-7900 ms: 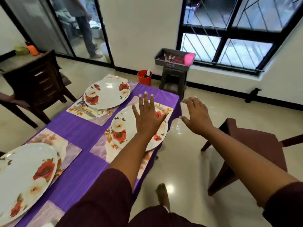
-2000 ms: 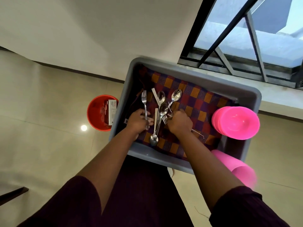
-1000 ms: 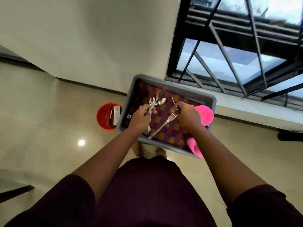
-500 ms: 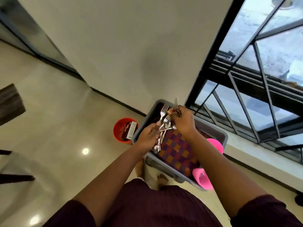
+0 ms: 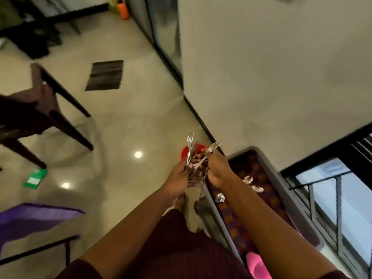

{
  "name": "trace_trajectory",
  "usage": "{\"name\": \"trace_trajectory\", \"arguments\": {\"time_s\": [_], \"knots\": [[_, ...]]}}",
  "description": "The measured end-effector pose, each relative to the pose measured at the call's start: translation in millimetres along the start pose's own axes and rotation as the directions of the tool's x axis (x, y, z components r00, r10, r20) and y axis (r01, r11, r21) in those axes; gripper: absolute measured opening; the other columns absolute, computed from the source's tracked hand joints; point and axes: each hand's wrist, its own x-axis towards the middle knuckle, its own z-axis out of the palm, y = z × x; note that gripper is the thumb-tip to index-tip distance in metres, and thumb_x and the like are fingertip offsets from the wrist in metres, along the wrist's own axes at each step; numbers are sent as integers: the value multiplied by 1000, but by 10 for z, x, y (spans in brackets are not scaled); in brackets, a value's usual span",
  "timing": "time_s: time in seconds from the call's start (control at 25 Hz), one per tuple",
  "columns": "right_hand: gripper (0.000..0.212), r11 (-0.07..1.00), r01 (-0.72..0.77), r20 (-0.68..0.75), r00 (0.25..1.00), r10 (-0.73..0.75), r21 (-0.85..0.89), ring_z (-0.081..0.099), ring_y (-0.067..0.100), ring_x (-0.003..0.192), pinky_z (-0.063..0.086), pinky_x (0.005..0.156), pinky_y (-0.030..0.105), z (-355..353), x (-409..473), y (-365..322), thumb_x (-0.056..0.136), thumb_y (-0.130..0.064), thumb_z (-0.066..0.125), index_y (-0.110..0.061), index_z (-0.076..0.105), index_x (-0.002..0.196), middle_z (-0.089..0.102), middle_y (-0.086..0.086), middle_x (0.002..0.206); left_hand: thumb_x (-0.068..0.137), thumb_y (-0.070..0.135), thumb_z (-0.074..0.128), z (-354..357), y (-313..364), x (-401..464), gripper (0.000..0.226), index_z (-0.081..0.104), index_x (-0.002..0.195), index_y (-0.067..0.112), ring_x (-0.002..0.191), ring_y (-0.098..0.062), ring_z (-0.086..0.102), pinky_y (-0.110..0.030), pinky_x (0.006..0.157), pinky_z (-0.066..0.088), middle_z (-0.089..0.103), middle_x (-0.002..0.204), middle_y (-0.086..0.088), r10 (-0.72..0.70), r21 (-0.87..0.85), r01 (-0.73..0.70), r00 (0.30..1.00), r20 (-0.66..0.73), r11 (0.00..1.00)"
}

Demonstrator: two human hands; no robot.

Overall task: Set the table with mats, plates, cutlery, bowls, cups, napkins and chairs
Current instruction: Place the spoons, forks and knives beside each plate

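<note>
Holding item: cutlery bundle [image 5: 196,168], forks with at least one blade-like piece, gathered between both hands just off the left-hand rim of the grey tray [image 5: 216,215].
Left hand [image 5: 182,177]: fingers curled round the lower handles, carrying most of the bundle; two fork heads [image 5: 190,142] stand up past the fingers, tines pointing away from the body.
Right hand [image 5: 216,171]: fingers curled, pinching a further fork [image 5: 215,146] near its neck, tines up and tilted to the right; its knuckles touch the left hand's fingers.
Long axis: handles run down toward the body, one handle end hanging below both hands beside the tray rim.
Remaining stock: spoons [image 5: 252,184] lying on the checked cloth [image 5: 261,200] inside the tray; pink cups [image 5: 256,265] at its near corner.
Destination: purple tablecloth [image 5: 30,216], corner visible well apart to the lower left.
Judgement: passing the right hand's fork into the left, which is the nearer to the table, would free the right hand for laying.
Also present: red bucket [image 5: 184,153] on the floor behind the fork heads.
</note>
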Motion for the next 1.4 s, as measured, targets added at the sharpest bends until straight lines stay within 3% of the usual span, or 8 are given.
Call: {"name": "trace_trajectory", "arguments": {"time_s": [0.2, 0.4, 0.56, 0.68, 0.88, 1.08, 1.24, 1.4], "knots": [[30, 989, -62, 111, 991, 78, -137, 54, 18, 63, 50, 46, 26, 637, -20, 270, 97, -1, 31, -10, 58, 108, 55, 8, 85, 104, 19, 39, -362, -115, -275, 27, 56, 117, 2, 76, -12, 66, -20, 68, 54, 65, 95, -12, 11, -6, -12, 975, -224, 1000], [37, 943, 5, 154, 987, 49, -333, 49, 14, 65, 43, 50, 25, 1127, -151, 423, 94, 1, 29, -20, 59, 102, 53, 3, 85, 103, 13, 40, -664, -185, -461, 22, 60, 96, 20, 68, -13, 60, -35, 69, 50, 62, 72, 7, 34, -42, -56, 912, -410, 998], [35, 879, 24, 220, 971, 93, -477, 46, 14, 52, 36, 42, 23, 1499, -193, 569, 93, -4, 30, -21, 59, 104, 56, 5, 87, 102, 6, 36, -905, -184, -629, 20, 55, 106, 5, 74, -19, 54, -34, 74, 55, 57, 80, -6, -2, -142, -75, 879, -476, 987], [18, 818, 110, 313, 946, 88, -564, 50, 15, 50, 37, 45, 23, 1776, -244, 650, 100, -20, 40, -15, 55, 109, 58, 8, 80, 103, 8, 34, -1178, -202, -748, 23, 56, 111, 8, 61, -11, 47, -34, 73, 57, 50, 76, -1, -30, -211, -103, 837, -546, 972], [35, 795, 228, 605, 769, 208, -563, 64, 14, 91, 45, 76, 30, 2392, -405, 880, 90, -34, 66, -30, 52, 122, 67, 1, 98, 102, 11, 33, -1802, -179, -1181, 23, 55, 106, 12, 56, -7, 38, -22, 52, 38, 46, 73, 2, -72, -300, -173, 750, -658, 938], [36, 798, 218, 733, 577, 360, -562, 64, 15, 90, 47, 85, 39, 3156, -582, 1283, 87, -27, 69, -24, 57, 121, 70, -2, 95, 103, 16, 31, -2472, -233, -1730, 20, 47, 90, 13, 48, -6, 29, -20, 46, 23, 41, 66, 1, -112, -412, -302, 675, -729, 860], [21, 768, 282, 759, 534, 373, -575, 65, 15, 80, 50, 74, 30, 3867, -800, 1690, 86, -21, 71, -17, 65, 106, 72, 0, 87, 103, 26, 32, -2962, -371, -2121, 22, 46, 95, 12, 52, -7, 29, -22, 49, 25, 42, 66, 2, -126, -450, -345, 662, -739, 824], [23, 673, 372, 752, 484, 447, -640, 68, 17, 73, 53, 61, 26, 4407, -1094, 2129, 85, -25, 73, -11, 69, 103, 74, 6, 88, 105, 28, 35, -3258, -603, -2495, 27, 53, 112, 9, 61, -12, 56, -23, 58, 52, 58, 79, -4, -119, -365, -363, 551, -826, 857]]}}
